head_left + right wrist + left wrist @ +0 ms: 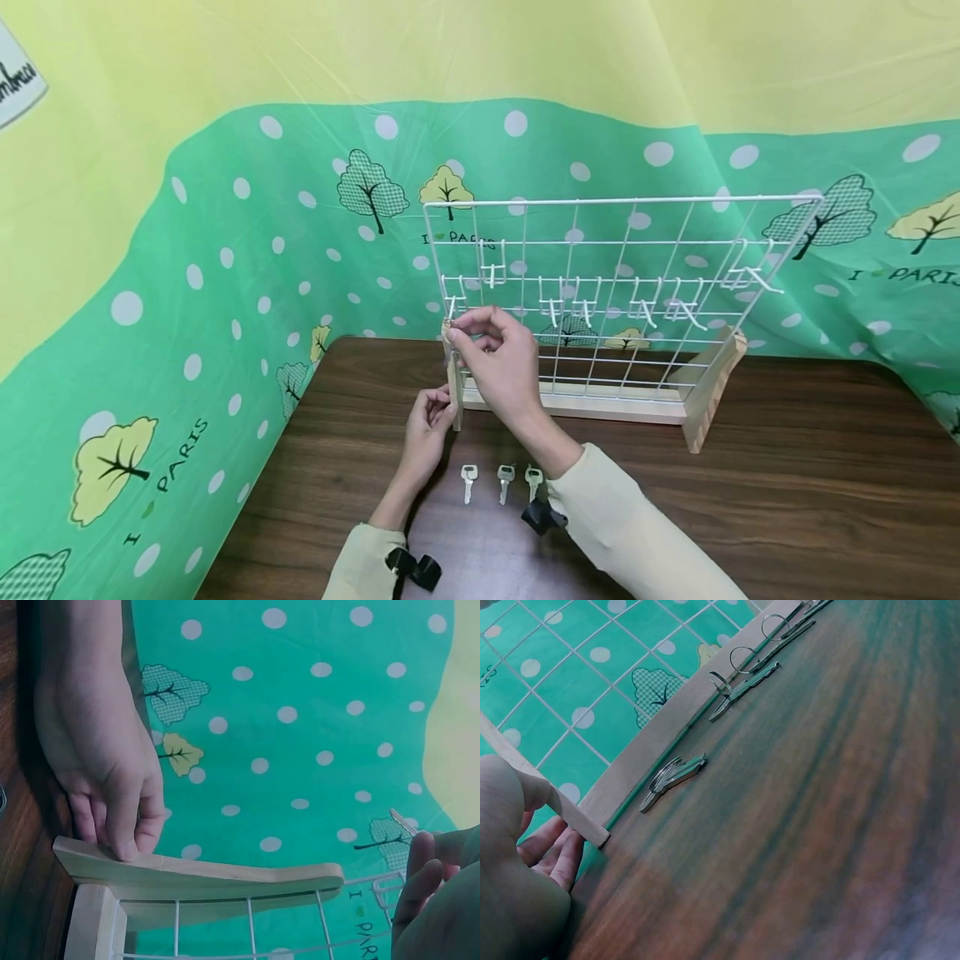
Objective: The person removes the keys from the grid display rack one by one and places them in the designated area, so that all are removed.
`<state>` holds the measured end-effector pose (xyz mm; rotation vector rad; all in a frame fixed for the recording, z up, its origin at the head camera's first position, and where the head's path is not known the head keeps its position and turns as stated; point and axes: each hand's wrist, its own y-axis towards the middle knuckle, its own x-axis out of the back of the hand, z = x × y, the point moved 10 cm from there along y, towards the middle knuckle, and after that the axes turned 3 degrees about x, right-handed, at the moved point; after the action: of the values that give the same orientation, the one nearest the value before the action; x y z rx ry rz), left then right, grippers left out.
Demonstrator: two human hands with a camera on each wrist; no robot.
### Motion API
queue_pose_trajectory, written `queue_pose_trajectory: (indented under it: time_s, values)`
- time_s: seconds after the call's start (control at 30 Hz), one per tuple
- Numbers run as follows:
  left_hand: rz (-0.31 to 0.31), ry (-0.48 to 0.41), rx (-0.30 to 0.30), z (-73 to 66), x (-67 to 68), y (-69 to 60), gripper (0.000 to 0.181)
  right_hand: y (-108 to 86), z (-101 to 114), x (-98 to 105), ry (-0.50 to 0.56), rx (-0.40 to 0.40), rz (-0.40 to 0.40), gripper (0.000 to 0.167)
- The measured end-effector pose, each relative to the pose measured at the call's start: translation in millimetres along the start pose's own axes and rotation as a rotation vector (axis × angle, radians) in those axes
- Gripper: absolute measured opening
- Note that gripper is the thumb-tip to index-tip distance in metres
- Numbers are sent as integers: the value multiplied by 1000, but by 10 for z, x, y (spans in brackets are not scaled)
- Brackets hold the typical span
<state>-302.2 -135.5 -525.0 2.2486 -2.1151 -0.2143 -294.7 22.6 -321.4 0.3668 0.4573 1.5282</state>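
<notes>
My left hand point(427, 433) grips the left wooden side piece point(455, 392) of a white wire grid rack point(592, 333), thumb on one face and fingers behind it. At the rack's left end my right hand point(498, 358) pinches a small metal key between thumb and forefinger, close to the leftmost white hook point(453, 300). In the right wrist view only a thin edge of that key point(405, 823) shows past the fingertips. On the table in front of the rack lie three keys: a left key point(469, 483), a middle key point(506, 483) and a right key point(533, 479), with rings on them.
More white hooks, such as a double hook point(682, 310), hang along the grid. The right wooden side piece point(716, 387) stands on the dark wood table point(825, 467). Behind hangs a green and yellow cloth point(300, 233) with dots and trees.
</notes>
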Motion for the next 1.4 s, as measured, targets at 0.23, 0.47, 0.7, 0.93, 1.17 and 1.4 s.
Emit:
queue_pose_trajectory:
  time_s: [0.23,0.47,0.7,0.93,1.17,1.4]
  values:
    - [-2,5,-10,-6,2,1,19,-23,3,-2,17,-6,6,9]
    - [-6,17,-22,-15,-4,8,18,-89,9,103,-66,-24,11,10]
    - [-1,-4,-12,-15,-25,10,17,-206,-54,258,-51,-103,26,9]
    - [-14,2,-8,-6,-4,2,17,-350,-174,380,-59,-164,33,6]
    - [-14,4,0,6,3,-3,17,-479,-287,482,-58,-215,25,5]
    - [-9,0,5,12,-3,-11,16,-654,-342,602,-79,-249,31,7]
